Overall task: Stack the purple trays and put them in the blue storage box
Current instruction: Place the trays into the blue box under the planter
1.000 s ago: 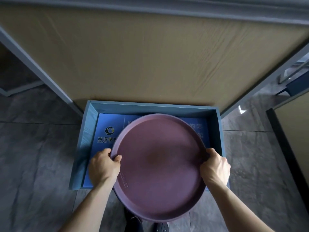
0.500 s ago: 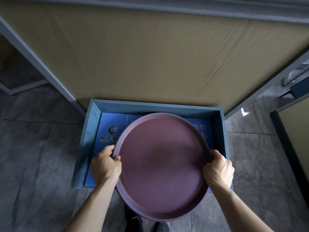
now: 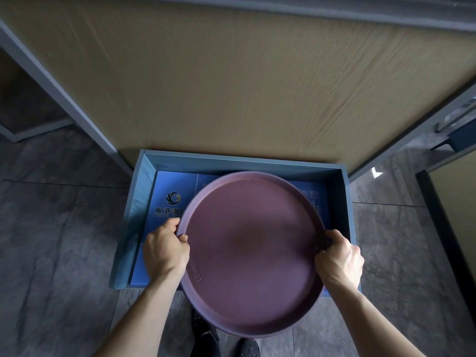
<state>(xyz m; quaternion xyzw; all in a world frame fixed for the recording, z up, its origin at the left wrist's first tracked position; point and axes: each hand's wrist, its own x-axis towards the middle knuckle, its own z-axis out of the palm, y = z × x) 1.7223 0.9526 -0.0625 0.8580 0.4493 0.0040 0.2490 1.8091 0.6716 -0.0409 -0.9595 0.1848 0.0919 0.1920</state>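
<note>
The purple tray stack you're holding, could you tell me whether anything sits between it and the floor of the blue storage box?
Nothing visible does. The purple tray stack, gripped by the left hand and right hand, hangs over the blue storage box, whose visible floor holds only a flat printed blue sheet.

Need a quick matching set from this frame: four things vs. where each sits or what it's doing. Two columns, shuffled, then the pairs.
Things:
1. left hand
2. right hand
3. purple tray
4. blue storage box

States:
A. on the grey floor, against the tan panel
B. held above the box, its near edge out past the box's front
C. grips the tray rim on the side near the printed logo
D. grips the tray rim on the side away from the logo

Pairs: 1-C, 2-D, 3-B, 4-A
</note>
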